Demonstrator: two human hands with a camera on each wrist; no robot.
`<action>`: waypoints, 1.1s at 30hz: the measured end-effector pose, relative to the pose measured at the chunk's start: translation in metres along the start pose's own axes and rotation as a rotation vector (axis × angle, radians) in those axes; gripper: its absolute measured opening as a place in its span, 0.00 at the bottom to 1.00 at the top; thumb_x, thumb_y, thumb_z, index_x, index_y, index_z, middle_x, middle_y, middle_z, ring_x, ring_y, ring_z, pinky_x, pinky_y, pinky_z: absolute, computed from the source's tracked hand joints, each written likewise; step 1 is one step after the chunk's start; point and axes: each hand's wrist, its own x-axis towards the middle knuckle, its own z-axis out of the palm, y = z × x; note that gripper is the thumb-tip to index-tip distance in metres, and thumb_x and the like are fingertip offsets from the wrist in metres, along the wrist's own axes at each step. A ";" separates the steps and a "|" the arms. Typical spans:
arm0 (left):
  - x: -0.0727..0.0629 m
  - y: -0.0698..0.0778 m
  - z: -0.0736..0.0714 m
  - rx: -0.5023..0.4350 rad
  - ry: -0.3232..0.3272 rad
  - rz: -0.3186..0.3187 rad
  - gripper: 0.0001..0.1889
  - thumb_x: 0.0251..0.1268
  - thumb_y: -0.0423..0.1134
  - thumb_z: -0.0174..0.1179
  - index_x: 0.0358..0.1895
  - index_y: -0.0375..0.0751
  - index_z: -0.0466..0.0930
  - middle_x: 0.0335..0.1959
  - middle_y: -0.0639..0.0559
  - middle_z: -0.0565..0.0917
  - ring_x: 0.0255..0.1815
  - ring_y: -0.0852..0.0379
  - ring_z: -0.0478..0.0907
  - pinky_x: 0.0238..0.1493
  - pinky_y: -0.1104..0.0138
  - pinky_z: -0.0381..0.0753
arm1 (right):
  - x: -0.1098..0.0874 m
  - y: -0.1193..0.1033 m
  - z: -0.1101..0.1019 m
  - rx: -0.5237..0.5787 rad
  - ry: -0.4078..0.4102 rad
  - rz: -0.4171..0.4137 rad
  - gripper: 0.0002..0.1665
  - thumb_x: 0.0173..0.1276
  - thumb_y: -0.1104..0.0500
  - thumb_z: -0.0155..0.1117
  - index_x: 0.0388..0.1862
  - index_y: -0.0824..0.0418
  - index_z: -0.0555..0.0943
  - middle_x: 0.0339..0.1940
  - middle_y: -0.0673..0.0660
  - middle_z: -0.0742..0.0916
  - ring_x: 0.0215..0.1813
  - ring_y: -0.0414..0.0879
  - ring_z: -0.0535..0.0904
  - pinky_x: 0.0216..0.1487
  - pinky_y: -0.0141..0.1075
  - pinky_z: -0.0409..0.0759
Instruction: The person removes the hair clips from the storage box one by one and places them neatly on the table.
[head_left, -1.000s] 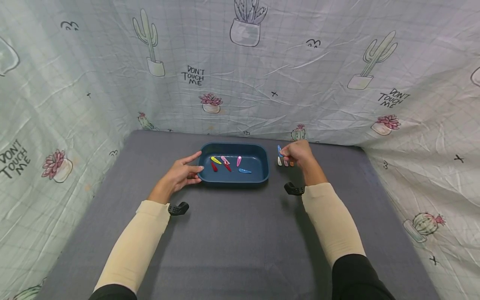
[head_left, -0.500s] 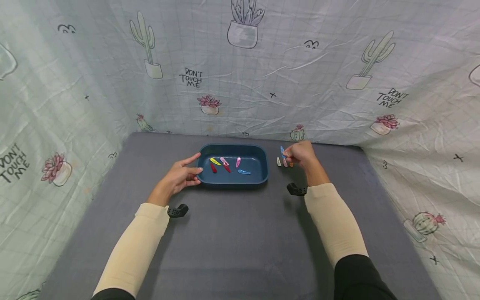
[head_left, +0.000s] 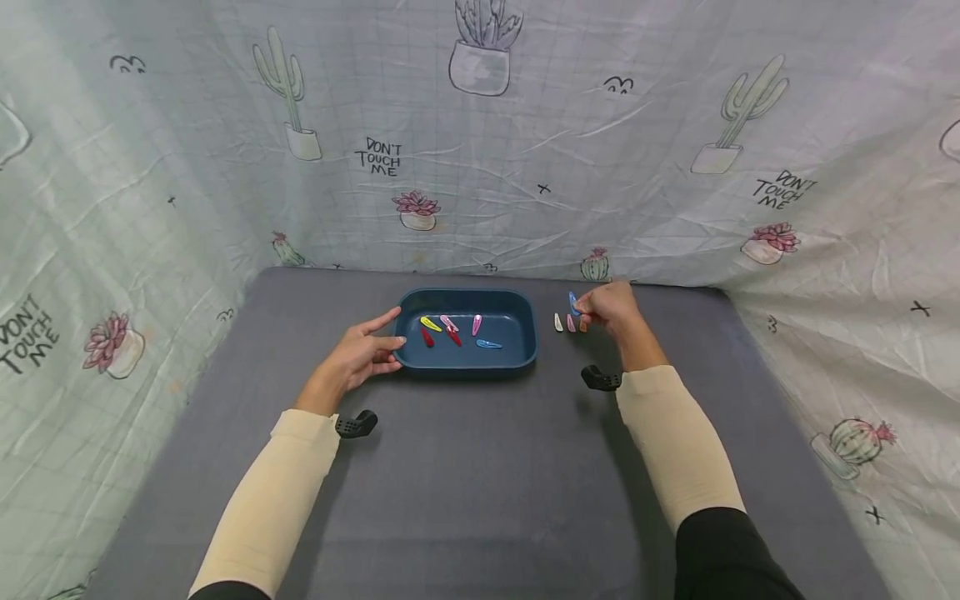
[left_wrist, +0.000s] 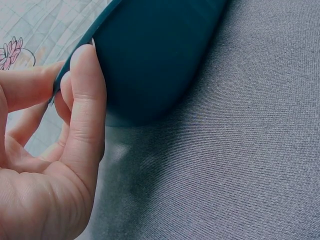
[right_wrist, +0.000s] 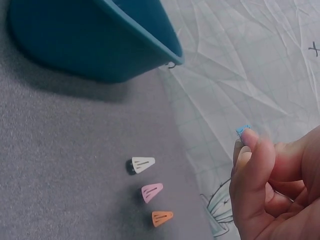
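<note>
A dark blue tray (head_left: 465, 368) stands on the grey table, holding several snap hair clips, among them a yellow clip (head_left: 431, 324) and a blue one (head_left: 489, 344). My left hand (head_left: 358, 354) grips the tray's left end, thumb and fingers at the rim in the left wrist view. To the right of the tray, my right hand (head_left: 611, 308) pinches a light blue hair clip (head_left: 573, 302) above the table. Below it lie a white clip (right_wrist: 143, 164), a pink clip (right_wrist: 152, 191) and an orange clip (right_wrist: 162, 218) in a row; fingers cover most of the held clip in the right wrist view.
A pale curtain (head_left: 480, 167) printed with cacti hangs behind and along both sides of the table. The grey tabletop (head_left: 465, 475) stretches from the tray toward the body. A black wrist device (head_left: 357, 424) sits on the left wrist, another (head_left: 600, 378) on the right.
My right hand has shifted slightly to the right, still pinching the light blue hair clip, so the clips below show more fully. The left hand keeps its grip on the tray.
</note>
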 end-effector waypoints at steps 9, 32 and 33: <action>0.000 -0.001 0.000 -0.007 -0.003 -0.001 0.39 0.75 0.34 0.63 0.81 0.70 0.60 0.45 0.48 0.75 0.26 0.62 0.76 0.38 0.67 0.90 | 0.002 0.004 -0.004 -0.026 0.016 0.021 0.15 0.68 0.74 0.65 0.23 0.62 0.85 0.17 0.48 0.85 0.17 0.37 0.78 0.28 0.30 0.84; 0.005 -0.003 -0.001 -0.008 0.010 0.001 0.38 0.75 0.35 0.64 0.80 0.72 0.61 0.46 0.47 0.76 0.26 0.62 0.77 0.37 0.67 0.90 | 0.007 0.008 -0.012 -0.031 0.036 0.015 0.18 0.69 0.73 0.65 0.20 0.59 0.86 0.16 0.46 0.84 0.16 0.36 0.78 0.26 0.30 0.84; 0.005 -0.003 -0.001 -0.009 0.011 -0.002 0.38 0.75 0.35 0.64 0.80 0.72 0.62 0.45 0.48 0.76 0.26 0.62 0.77 0.37 0.67 0.90 | 0.008 0.009 -0.013 -0.033 0.035 0.019 0.18 0.70 0.73 0.65 0.20 0.59 0.86 0.16 0.46 0.84 0.16 0.36 0.78 0.27 0.30 0.84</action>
